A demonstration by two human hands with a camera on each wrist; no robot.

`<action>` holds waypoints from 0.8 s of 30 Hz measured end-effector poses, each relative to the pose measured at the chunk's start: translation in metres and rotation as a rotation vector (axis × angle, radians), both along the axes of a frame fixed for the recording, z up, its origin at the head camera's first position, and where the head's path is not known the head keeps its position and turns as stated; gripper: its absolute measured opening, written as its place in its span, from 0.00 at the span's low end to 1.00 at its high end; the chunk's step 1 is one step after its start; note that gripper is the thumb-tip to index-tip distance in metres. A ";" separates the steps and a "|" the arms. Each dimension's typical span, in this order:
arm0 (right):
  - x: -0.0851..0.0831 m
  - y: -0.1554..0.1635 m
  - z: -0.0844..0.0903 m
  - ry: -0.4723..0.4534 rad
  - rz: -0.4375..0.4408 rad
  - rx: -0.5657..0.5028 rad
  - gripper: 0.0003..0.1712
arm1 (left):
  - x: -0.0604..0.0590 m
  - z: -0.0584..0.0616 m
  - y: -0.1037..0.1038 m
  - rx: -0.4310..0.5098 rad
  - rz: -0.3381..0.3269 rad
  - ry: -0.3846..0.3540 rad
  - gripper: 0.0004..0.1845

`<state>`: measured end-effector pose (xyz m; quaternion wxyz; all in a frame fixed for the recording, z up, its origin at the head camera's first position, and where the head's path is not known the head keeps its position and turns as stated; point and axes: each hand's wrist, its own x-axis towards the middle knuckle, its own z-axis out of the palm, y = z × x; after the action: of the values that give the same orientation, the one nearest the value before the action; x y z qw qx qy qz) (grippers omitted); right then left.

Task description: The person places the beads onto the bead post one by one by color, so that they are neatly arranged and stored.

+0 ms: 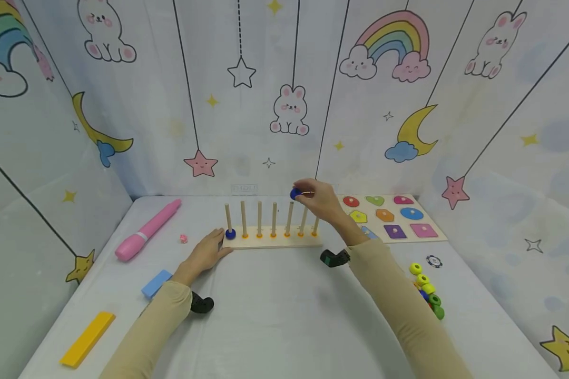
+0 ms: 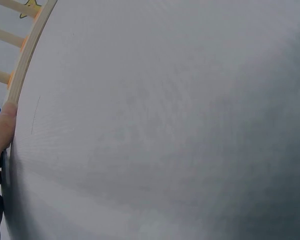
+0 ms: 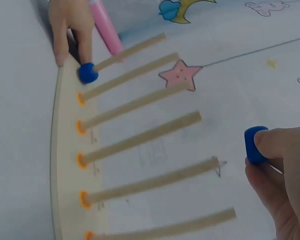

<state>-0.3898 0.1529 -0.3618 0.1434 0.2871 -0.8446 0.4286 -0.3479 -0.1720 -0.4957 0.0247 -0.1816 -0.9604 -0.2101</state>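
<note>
A wooden peg board (image 1: 275,241) with several upright pegs stands on the table, a blue bead (image 1: 230,234) at the foot of its leftmost peg. My left hand (image 1: 206,249) grips the left end of the board, thumb along the front edge and fingers round the end. In the left wrist view the thumb (image 2: 6,122) lies against the board's edge. Raised over the right part of the board, my right hand (image 1: 319,199) pinches another blue bead (image 3: 255,145) between thumb and fingers. That bead is above the peg tops, apart from them.
At right lie a shape puzzle board (image 1: 392,221), a pile of coloured beads (image 1: 434,300) and a round chip (image 1: 434,261). To the left are a pink bat-shaped toy (image 1: 144,234), a small pink piece (image 1: 184,238), a blue block (image 1: 156,283) and a yellow block (image 1: 87,339).
</note>
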 end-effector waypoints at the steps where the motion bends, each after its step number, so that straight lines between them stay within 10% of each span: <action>1: -0.002 -0.009 0.000 -0.002 0.012 -0.002 0.17 | 0.000 0.000 0.000 0.002 -0.001 0.001 0.36; 24: -0.015 -0.145 -0.004 -0.046 0.206 0.199 0.19 | 0.000 0.002 -0.001 0.041 -0.016 0.021 0.36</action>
<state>-0.4049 0.0074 -0.3663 0.0500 0.3751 -0.8521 0.3615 -0.3479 -0.1727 -0.4937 0.0370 -0.1909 -0.9541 -0.2279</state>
